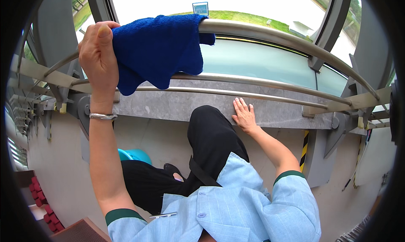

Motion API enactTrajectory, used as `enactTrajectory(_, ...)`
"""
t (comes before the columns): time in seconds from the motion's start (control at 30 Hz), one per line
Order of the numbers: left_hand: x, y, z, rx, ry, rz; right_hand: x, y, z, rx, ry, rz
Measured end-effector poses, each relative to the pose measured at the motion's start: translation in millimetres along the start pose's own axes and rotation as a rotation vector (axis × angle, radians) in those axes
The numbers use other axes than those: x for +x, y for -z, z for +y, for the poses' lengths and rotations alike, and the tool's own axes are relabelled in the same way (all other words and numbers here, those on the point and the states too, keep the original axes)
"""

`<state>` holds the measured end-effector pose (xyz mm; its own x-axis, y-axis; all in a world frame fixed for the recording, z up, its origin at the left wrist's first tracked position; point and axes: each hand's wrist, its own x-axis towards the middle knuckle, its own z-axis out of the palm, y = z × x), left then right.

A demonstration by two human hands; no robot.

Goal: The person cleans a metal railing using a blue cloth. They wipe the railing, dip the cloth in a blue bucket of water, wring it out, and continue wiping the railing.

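Note:
A blue cloth (158,49) hangs draped over the top metal rail (253,28) at the upper left of the view. My left hand (101,52) grips the left end of the cloth on that rail, fingers over the top and a bracelet at the wrist. Below it, the cloth's lower edge falls in front of the middle rail (253,81). My right hand (244,114) rests palm down on the grey stone ledge (171,106), just below the lowest rail (227,92), with its fingers slightly spread and nothing visible held. The palm's underside is hidden.
One knee is against the ledge. A turquoise bucket (136,155) stands on the floor (158,134), partly behind my left leg. Window glass (253,55) lies beyond the rails. Grey metal supports flank the ledge, with black-and-yellow tape (304,150) at right. Red seats (38,191) are at lower left.

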<state>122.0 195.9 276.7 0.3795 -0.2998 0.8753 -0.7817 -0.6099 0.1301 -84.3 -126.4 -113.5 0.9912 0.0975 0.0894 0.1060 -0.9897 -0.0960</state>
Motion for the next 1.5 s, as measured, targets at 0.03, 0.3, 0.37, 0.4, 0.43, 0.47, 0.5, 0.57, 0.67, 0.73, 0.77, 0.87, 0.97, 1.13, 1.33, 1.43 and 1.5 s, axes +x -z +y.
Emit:
enactTrajectory(0.03, -1, -1, 0, -0.011, 0.001, -0.001, -11, 5, 0, -0.01, 0.021, -0.011)
enactTrajectory(0.3, -5, 1, 2, -0.034, 0.065, -0.022, -235, 51, -7, 0.445, 0.142, -0.918)
enactTrajectory(0.37, -5, 0, 3, -0.038, 0.06, -0.025, -251, 61, -13, 0.448, -0.061, -0.962)
enactTrajectory(0.4, -4, 0, 4, -0.049, 0.064, -0.025, -241, 69, -21, 0.428, -0.136, -1.03)
enactTrajectory(0.43, -3, -1, 4, -0.059, 0.068, -0.025, -234, 73, -24, 0.408, -0.212, -1.098)
enactTrajectory(0.47, -3, -1, 5, -0.07, 0.072, -0.026, -239, 57, -22, 0.436, -0.247, -0.951)
enactTrajectory(0.5, -2, 0, 5, -0.054, 0.056, -0.026, -229, 56, -23, 0.447, -0.28, -0.942)
enactTrajectory(0.57, -3, 1, 5, -0.02, 0.027, -0.026, -205, 56, -26, 0.471, -0.344, -0.925)
enactTrajectory(0.67, -1, 0, 12, -0.033, 0.035, -0.018, -209, 42, -22, 0.478, -0.352, -0.759)
enactTrajectory(0.73, 0, 6, 13, 0.012, 0.057, -0.035, -184, 53, -14, 0.416, -0.241, -0.775)
enactTrajectory(0.77, -1, 8, 16, 0.023, 0.073, -0.031, -170, 55, -8, 0.53, -0.235, -0.83)
enactTrajectory(0.87, 0, 5, 13, 0.056, 0.056, -0.008, -119, 95, -10, 0.419, -0.199, -0.726)
enactTrajectory(0.97, 3, 3, 17, 0.082, 0.082, -0.01, -70, 136, -18, 0.594, 0.062, -0.304)
enactTrajectory(1.13, 3, -2, 20, 0.066, 0.114, -0.009, 32, 289, -80, 0.7, 0.553, 0.092)
enactTrajectory(1.33, -1, 6, 18, 0.047, 0.151, 0.005, 147, 401, -141, 0.35, 0.628, 0.706)
enactTrajectory(1.43, -1, 5, 19, 0.052, 0.163, -0.022, 184, 410, -162, 0.158, 0.448, 0.354)
enactTrajectory(1.5, -4, 4, 18, 0.037, 0.165, -0.03, 201, 406, -174, 0.163, 0.484, 0.238)
